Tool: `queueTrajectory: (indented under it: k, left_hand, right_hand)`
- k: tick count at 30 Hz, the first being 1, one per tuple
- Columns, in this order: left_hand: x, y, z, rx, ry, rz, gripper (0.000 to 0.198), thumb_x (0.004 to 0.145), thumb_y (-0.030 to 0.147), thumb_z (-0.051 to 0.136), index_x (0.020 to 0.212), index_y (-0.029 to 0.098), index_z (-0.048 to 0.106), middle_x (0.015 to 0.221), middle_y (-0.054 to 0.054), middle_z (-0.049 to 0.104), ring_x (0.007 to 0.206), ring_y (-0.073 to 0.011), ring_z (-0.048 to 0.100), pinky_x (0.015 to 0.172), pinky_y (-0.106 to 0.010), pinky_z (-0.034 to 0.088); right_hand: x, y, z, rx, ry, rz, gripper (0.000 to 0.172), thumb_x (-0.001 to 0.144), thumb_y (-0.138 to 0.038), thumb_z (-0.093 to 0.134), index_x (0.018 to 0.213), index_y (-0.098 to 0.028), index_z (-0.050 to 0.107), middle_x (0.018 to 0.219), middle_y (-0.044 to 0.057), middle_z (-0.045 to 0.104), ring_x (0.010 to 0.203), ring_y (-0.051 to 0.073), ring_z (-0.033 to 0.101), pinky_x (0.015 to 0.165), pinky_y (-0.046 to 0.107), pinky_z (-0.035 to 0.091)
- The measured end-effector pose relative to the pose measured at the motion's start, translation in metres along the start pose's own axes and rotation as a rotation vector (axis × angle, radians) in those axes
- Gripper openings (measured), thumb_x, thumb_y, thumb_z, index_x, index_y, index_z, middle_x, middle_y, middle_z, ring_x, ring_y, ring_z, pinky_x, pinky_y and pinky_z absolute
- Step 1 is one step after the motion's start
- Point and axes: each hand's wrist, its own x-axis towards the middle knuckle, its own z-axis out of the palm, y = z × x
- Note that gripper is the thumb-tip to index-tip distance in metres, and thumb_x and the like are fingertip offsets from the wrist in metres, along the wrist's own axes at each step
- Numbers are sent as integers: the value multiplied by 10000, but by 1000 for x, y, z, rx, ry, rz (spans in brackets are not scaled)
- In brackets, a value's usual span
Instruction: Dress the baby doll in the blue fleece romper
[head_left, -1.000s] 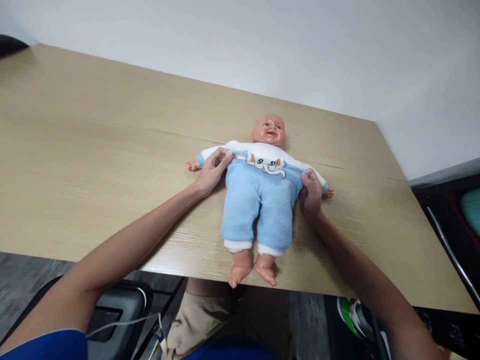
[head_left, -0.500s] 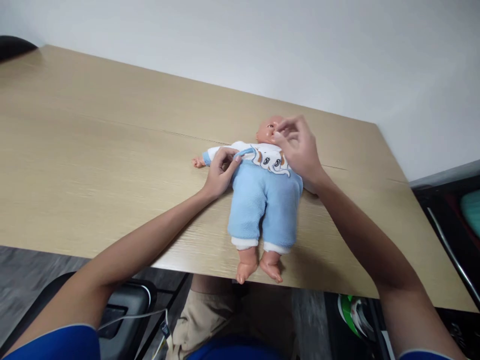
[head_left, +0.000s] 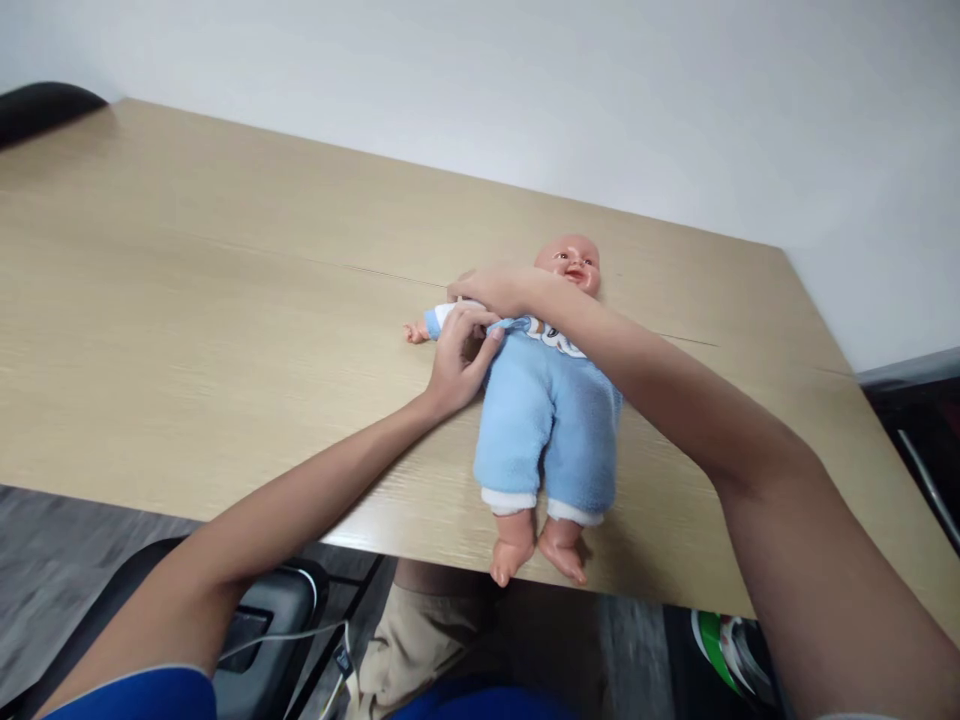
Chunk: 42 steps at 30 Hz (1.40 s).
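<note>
A baby doll [head_left: 551,410] lies on its back on the wooden table [head_left: 225,300], head toward the wall, feet over the near edge. It wears a white top and fluffy light-blue pants. My left hand [head_left: 459,360] is closed in a pinch on the pants' waistband at the doll's left-side shoulder. My right hand [head_left: 495,290] reaches across the doll's chest to the same spot, fingers curled onto the white sleeve just above my left hand. My right forearm hides part of the doll's chest and its other arm.
A white wall runs behind the table. A dark chair back [head_left: 45,100] shows at the far left corner. Below the near edge are my knees, a grey case with a white cable [head_left: 262,620], and a green-and-white item [head_left: 720,650]. Dark shelving stands at the right.
My right hand left the doll's right side, passed over its face and crossed to the sleeve by my left hand. My left hand kept its pinch on the waistband. The view shifted slightly.
</note>
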Motion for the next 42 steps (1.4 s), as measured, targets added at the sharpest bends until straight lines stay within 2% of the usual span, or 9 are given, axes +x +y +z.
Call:
queueTrajectory:
  k: [6, 12, 16, 21, 24, 27, 30, 36, 42]
  left_hand:
    - [-12, 0, 7, -30, 54, -176, 511, 1171, 768, 676, 1218, 264, 748, 1210, -89, 769, 1102, -261, 696, 1044, -434, 577]
    - [-19, -1, 6, 129, 153, 91, 497, 1163, 785, 649, 1158, 298, 747, 1418, -141, 688, 1414, -357, 657, 1274, -613, 516]
    - [-17, -2, 10, -37, 166, 32, 435, 1210, 755, 562, 1253, 329, 636, 1343, -112, 703, 1320, -312, 702, 1207, -551, 568]
    - [-10, -5, 10, -85, 209, -91, 479, 1178, 794, 612, 1226, 318, 615, 1232, -87, 674, 1160, -279, 671, 1080, -471, 590]
    - [-6, -9, 6, -60, 194, -72, 514, 1159, 817, 639, 1223, 307, 655, 1404, -125, 642, 1361, -309, 649, 1175, -501, 565]
    - [-5, -12, 5, -96, 182, -66, 498, 1160, 799, 663, 1236, 307, 669, 1477, -130, 652, 1485, -317, 624, 1235, -510, 540]
    - [-5, -15, 8, -154, 180, -74, 521, 1150, 824, 661, 1242, 311, 652, 1429, -108, 716, 1387, -286, 686, 1172, -465, 580]
    - [2, -24, 12, -238, 238, -135, 525, 1143, 822, 696, 1156, 302, 624, 1104, -41, 767, 1072, -226, 755, 1026, -389, 615]
    - [9, -30, 12, -278, 243, -177, 577, 1102, 862, 730, 1134, 297, 613, 1027, -28, 765, 1005, -222, 766, 993, -387, 627]
  right_hand:
    - [-47, 0, -15, 79, 274, -51, 389, 872, -39, 822, 1197, -241, 753, 1102, -46, 830, 985, 198, 695, 979, 325, 507]
    - [-81, 3, -19, 272, 321, -15, 518, 762, 100, 628, 1145, -223, 758, 1155, -13, 857, 1100, 206, 741, 1028, 319, 546]
    - [-86, -4, -10, 310, 339, -28, 445, 792, 106, 624, 1008, -246, 791, 1184, 17, 880, 1202, 235, 767, 1121, 352, 560]
    - [-111, -15, -1, 471, 476, 79, 161, 981, -230, 919, 1084, -274, 803, 1099, 31, 863, 1077, 276, 766, 1060, 423, 601]
    - [-137, -25, 2, 454, 468, 120, 316, 1004, -480, 982, 1139, -243, 822, 978, 30, 814, 1007, 275, 728, 970, 394, 578]
    - [-157, -34, 4, 316, 373, 85, 352, 1022, -566, 948, 1083, -235, 845, 909, 18, 770, 872, 232, 654, 839, 357, 498]
    - [-166, -38, 7, 185, 336, 22, 363, 1070, -582, 855, 982, -233, 809, 896, 25, 760, 826, 221, 619, 789, 368, 450]
    - [-158, -28, 25, 188, 661, -4, 457, 1141, -690, 732, 1061, -242, 762, 1029, 60, 806, 969, 265, 680, 926, 406, 530]
    - [-153, -24, 48, 266, 804, 70, 574, 1130, -836, 677, 1017, -273, 699, 994, 54, 752, 939, 268, 655, 931, 432, 540]
